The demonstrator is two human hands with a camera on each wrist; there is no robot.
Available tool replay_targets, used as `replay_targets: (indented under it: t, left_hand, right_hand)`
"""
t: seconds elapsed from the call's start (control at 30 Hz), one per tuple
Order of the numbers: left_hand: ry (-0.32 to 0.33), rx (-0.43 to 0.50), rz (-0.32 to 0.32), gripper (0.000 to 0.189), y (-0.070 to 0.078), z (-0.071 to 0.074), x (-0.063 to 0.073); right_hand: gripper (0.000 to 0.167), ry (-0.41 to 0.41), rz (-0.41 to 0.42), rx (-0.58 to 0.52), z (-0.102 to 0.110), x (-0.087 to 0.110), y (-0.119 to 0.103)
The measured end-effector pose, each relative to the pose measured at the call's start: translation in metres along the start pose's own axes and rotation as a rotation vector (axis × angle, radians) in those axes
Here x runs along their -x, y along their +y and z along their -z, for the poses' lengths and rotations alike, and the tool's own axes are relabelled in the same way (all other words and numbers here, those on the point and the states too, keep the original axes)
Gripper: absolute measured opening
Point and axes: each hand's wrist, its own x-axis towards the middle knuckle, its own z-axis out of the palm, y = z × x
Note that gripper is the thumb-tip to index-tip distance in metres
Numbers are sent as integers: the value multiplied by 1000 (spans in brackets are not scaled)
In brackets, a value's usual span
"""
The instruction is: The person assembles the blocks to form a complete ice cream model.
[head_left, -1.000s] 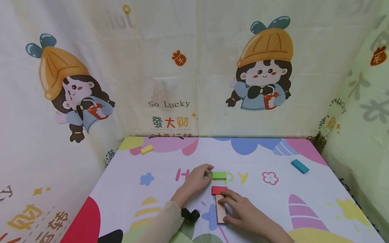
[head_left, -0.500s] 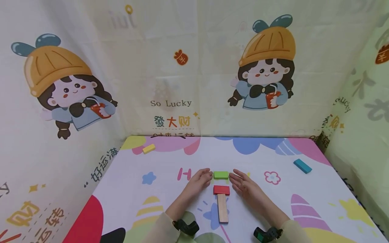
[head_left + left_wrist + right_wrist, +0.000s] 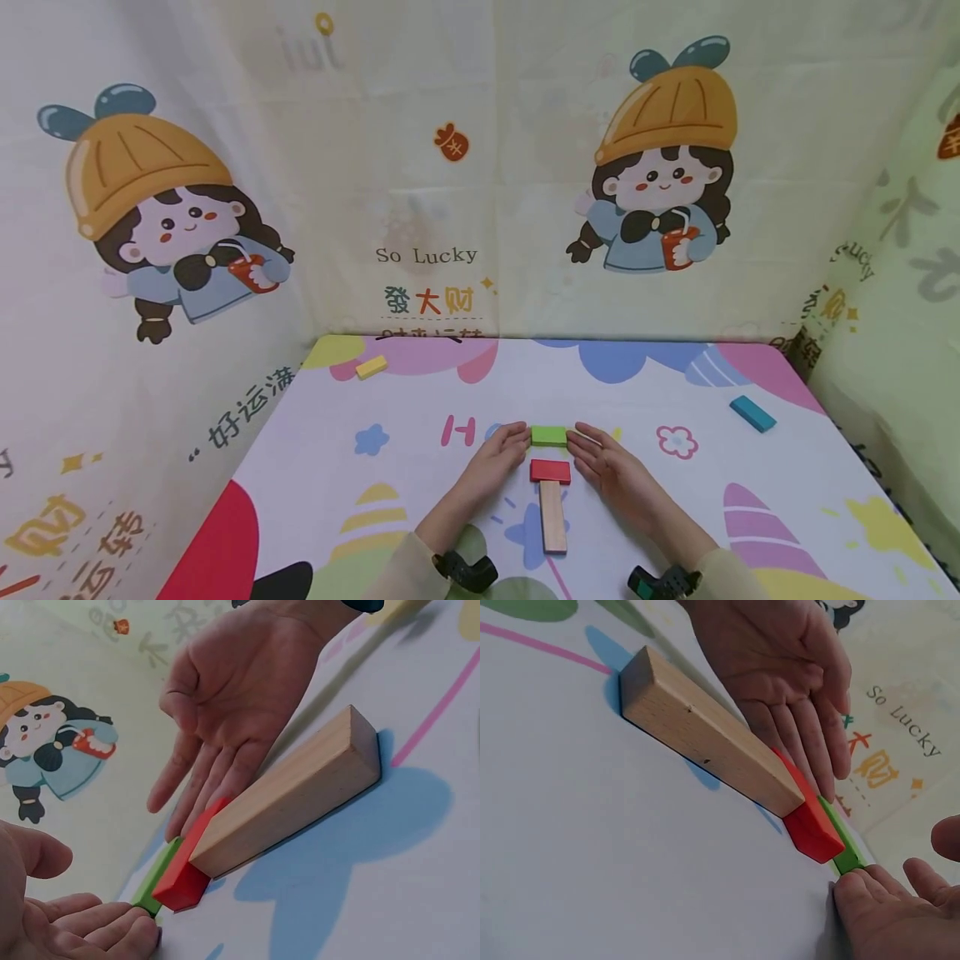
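A green block point(image 3: 549, 436) lies crosswise on the table, with a red block point(image 3: 550, 472) on the near side of it and a gap between them. From the red block's near edge a long plain wooden block point(image 3: 552, 517) runs toward the person, forming a T with it. My left hand point(image 3: 491, 461) has its extended fingertips at the green block's left end. At the right end are the straight fingers of my right hand point(image 3: 615, 467), palm turned inward. Both wrist views show the fingertips right at the green block's point(image 3: 156, 877) ends.
A yellow block point(image 3: 371, 367) lies at the table's back left, and a blue block point(image 3: 753, 414) toward the back right. A printed cloth point(image 3: 525, 208) hangs around the back and sides of the patterned table point(image 3: 465, 392).
My right hand has left the red and wooden blocks and moved to the green block's right end. Both hands have since closed in on its ends. The view has shifted slightly.
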Motion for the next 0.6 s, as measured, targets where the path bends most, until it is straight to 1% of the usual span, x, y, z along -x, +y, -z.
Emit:
replay_targets:
  t: [0.13, 0.23, 0.37, 0.47, 0.6]
  left_hand:
    - [-19, 12, -6, 53, 0, 1, 4]
    - [-36, 41, -8, 52, 0, 2, 7]
    - [-51, 75, -5, 52, 0, 2, 14]
    - [-67, 131, 12, 52, -1, 1, 19]
    - [-80, 188, 49, 53, 0, 1, 24]
  right_hand:
    - [63, -19, 11, -12, 0, 4, 3]
    - [64, -31, 11, -9, 0, 7, 5]
    - [65, -38, -4, 25, -1, 11, 6]
    - [65, -34, -20, 32, -2, 15, 6]
    - [66, -32, -35, 25, -6, 21, 7]
